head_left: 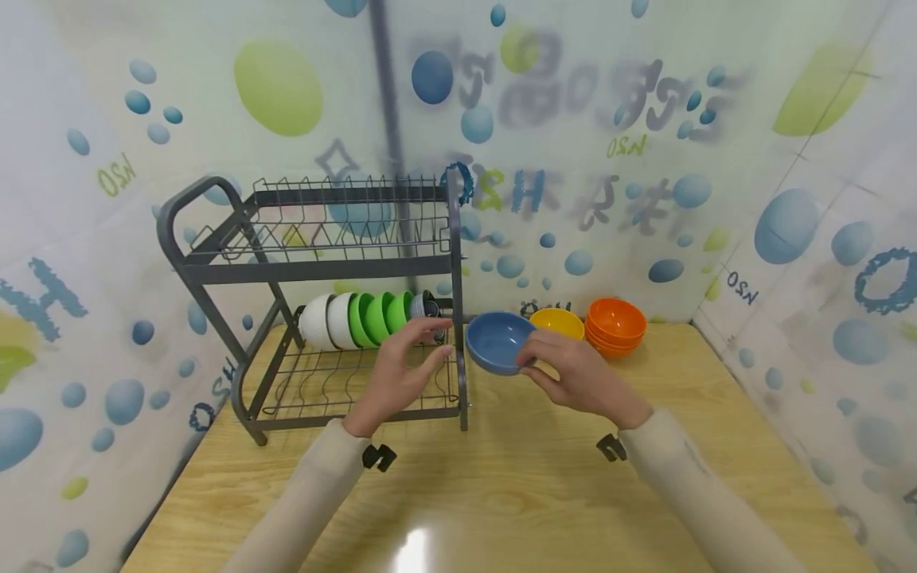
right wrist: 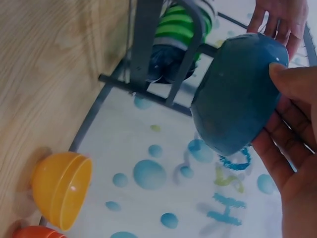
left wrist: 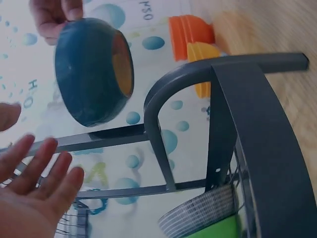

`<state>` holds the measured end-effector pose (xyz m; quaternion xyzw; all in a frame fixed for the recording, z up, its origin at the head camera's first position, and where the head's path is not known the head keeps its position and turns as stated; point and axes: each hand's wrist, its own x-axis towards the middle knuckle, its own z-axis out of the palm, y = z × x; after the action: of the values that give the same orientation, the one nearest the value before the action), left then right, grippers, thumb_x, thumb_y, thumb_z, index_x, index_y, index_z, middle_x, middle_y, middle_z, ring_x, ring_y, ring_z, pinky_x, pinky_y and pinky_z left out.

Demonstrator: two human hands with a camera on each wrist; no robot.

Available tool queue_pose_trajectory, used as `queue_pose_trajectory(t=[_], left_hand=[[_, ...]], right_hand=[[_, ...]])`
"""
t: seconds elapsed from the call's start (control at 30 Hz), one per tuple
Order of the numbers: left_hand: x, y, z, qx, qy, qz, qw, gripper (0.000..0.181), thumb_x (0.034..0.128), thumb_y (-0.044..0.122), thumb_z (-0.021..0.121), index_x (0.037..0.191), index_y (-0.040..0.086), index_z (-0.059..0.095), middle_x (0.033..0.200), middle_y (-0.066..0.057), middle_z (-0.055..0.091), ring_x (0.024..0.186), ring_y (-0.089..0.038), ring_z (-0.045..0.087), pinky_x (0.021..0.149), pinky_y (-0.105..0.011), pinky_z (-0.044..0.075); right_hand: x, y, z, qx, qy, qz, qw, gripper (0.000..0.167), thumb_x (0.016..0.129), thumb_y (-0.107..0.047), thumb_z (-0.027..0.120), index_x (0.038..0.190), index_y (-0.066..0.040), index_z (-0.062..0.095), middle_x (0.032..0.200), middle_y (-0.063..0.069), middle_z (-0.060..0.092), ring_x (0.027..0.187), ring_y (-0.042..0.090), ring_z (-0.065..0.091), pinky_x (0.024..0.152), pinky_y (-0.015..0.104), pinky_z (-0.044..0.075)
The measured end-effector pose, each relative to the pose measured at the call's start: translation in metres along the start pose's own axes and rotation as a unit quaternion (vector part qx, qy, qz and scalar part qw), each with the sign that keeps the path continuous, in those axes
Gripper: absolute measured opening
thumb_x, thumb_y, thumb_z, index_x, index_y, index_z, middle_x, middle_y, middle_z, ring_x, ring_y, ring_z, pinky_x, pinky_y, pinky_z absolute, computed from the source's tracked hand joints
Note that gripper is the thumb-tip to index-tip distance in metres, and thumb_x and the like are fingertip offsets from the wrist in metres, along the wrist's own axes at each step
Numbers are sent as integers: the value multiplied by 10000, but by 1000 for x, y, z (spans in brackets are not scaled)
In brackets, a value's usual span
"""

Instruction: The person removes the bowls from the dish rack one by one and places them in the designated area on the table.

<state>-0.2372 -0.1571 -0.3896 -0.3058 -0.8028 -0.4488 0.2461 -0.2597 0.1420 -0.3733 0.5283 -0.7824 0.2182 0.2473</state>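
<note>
Spotty pale walls (head_left: 587, 48) stand round a wooden table (head_left: 544, 485); a right hand (head_left: 573, 376) holds up a blue bowl (head_left: 496, 338).
Both arms reach forward in light sleeves (head_left: 680, 461); the right hand pinches the bowl's near right edge with thumb and fingers; the left hand (head_left: 403, 370) holds nothing, with its thumb and fingers apart, near the bowl and beside the rack's front post; the blue bowl is in the air between the dark rack (head_left: 322, 272) and the yellow bowls (head_left: 557, 322); its hollow side looks up and a bit toward the head camera, and its widest line goes left to right, dipping to the right; orange bowls (head_left: 616, 320) sit stacked on the table; white bowls (head_left: 314, 325) and green bowls (head_left: 375, 320) stand on edge in the rack's low shelf.
</note>
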Motion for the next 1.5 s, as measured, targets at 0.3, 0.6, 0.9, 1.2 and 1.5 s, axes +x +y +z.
queue_pose_trajectory(t=[0.3,0.6,0.9,1.2,1.5], left_hand=[[21,-16,11,-970,240,-1509,9835,436,1045,321,605,1441,145,561,1401,-112,618,1319,-237,591,1112,-461,498],[36,-29,20,-1183,217,-2095,9704,440,1059,311,580,1453,116,557,1417,-119,624,1334,-269,582,1136,-470,472],[40,-34,24,-1266,210,-1964,9721,311,1049,356,586,1197,132,745,1111,-116,761,1024,-252,715,934,-443,587],[37,-36,24,-907,177,-1861,9782,324,1049,419,568,1154,175,752,1035,-63,760,905,-221,687,817,-338,575],[37,-35,27,-1062,100,-1899,9760,352,1056,378,566,1166,85,727,1114,-226,726,954,-269,695,870,-405,555]], right_hand=[[4,29,13,-344,-3,412,9986,144,874,-43,795,956,-84,683,917,12,675,829,116,663,732,285,596],[11,59,49,-642,-188,850,9941,103,891,-72,783,961,-84,709,948,32,700,866,159,660,787,313,601],[14,79,82,-750,-365,1178,9895,98,888,-57,780,966,-68,722,956,54,695,862,181,655,775,313,602],[7,89,108,-903,-601,1398,9842,132,877,-61,795,985,-88,724,981,48,707,886,172,662,796,302,604],[-5,89,126,-697,-740,1560,9825,151,867,-28,792,995,-69,721,999,74,716,907,207,672,811,346,607]])
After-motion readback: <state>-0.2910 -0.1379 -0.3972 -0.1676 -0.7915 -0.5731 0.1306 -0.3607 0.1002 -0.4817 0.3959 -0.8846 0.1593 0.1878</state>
